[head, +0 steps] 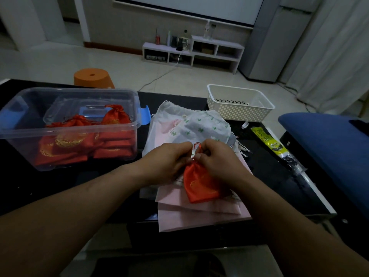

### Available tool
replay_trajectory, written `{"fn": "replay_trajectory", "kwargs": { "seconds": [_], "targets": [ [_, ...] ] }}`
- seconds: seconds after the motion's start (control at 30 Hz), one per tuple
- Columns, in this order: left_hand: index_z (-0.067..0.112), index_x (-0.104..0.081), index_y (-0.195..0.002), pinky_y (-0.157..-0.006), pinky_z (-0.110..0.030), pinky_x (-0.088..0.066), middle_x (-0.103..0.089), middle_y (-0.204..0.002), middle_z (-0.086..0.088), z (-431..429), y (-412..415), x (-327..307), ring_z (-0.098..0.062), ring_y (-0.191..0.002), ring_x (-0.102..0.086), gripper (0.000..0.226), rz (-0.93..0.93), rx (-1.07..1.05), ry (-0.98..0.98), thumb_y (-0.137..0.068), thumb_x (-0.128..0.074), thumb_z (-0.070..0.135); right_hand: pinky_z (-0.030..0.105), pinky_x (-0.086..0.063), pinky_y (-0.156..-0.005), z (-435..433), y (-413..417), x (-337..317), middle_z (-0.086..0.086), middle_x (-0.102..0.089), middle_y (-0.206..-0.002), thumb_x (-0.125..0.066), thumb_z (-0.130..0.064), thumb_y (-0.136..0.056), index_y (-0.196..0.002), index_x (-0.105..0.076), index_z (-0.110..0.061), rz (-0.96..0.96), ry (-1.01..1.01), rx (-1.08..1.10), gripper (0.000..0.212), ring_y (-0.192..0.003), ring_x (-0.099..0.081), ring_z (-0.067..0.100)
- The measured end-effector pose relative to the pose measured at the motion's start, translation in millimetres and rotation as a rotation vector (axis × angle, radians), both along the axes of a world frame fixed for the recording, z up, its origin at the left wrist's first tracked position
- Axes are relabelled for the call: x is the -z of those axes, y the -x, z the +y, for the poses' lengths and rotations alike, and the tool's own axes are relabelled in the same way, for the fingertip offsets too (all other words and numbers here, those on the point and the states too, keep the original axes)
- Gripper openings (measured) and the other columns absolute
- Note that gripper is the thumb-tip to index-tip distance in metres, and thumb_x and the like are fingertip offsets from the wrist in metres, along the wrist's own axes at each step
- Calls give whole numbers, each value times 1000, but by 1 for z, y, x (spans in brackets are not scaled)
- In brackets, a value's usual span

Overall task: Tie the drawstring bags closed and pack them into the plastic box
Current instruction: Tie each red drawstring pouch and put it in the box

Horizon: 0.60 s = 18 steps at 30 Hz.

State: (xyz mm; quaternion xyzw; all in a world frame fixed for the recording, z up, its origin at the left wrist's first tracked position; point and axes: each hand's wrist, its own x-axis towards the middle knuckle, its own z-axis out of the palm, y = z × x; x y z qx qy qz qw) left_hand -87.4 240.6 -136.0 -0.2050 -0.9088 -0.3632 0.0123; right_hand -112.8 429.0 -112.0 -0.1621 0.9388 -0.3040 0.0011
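Over mid-tabletop (60, 186), head view: knotting red drawstring bag (199, 184) at its mouth.
Pinching the cord (196, 145) with left hand (169, 158) and right hand (217, 159), both curled tight on it, knuckles touching. Lying mouth-away, long axis running back toward the body, atop a pale bag pile (201, 124). Well off to the left, plastic box (67, 129), part-filled with red bags; nearer the left hand, so probably that hand's carry once tied.

Home living room, projector screen (189, 7), curtains (335, 56)
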Motion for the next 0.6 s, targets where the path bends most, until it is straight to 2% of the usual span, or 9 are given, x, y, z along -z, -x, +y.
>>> {"fn": "replay_trajectory", "kwargs": {
  "seconds": [0.1,0.17,0.2,0.33,0.43,0.6],
  "targets": [
    [20,-44,-83,-57,-36,-40,-54,-68,3,-4,1,5,-17,-61,-51,25,-3,41,12,-105,-55,24,28,-32,-60,6,2,-4,-9,-54,-72,-67,-17,-96,-71,-51,-24,-27,41,59,31,-68,-50,4],
    [25,-43,-84,-60,-45,-45,-56,-74,0,-5,0,8,-27,-67,-53,23,-29,103,1,-103,-54,22,30,-33,-64,7,1,-5,-9,-55,-73,-66,-17,-97,-72,-51,-24,-42,66,78,30,-70,-51,6],
    [27,-44,-85,-62,-46,-47,-58,-77,1,-5,-1,8,-25,-69,-54,22,-8,108,38,-103,-54,21,30,-33,-65,5,0,-5,-9,-56,-74,-66,-17,-97,-74,-54,-23,-46,78,87,27,-72,-53,8],
    [35,-46,-87,-69,-39,-49,-58,-81,11,-6,-2,5,-12,-73,-55,23,60,93,93,-104,-55,24,29,-38,-63,4,0,-4,-2,-64,-80,-66,-20,-97,-86,-67,-13,-47,96,125,13,-77,-58,14],
    [33,-44,-84,-67,-41,-49,-57,-79,9,-8,-1,7,-20,-73,-56,26,51,85,106,-102,-58,20,28,-41,-64,5,-1,-6,0,-69,-84,-67,-22,-96,-88,-71,-13,-53,74,129,13,-80,-62,15],
    [29,-41,-85,-63,-33,-34,-49,-73,13,-8,-2,6,-9,-65,-45,25,61,30,181,-104,-57,26,31,-42,-68,4,-3,-6,4,-70,-85,-67,-21,-96,-85,-71,-12,-58,114,148,15,-80,-63,18]
  ]
}}
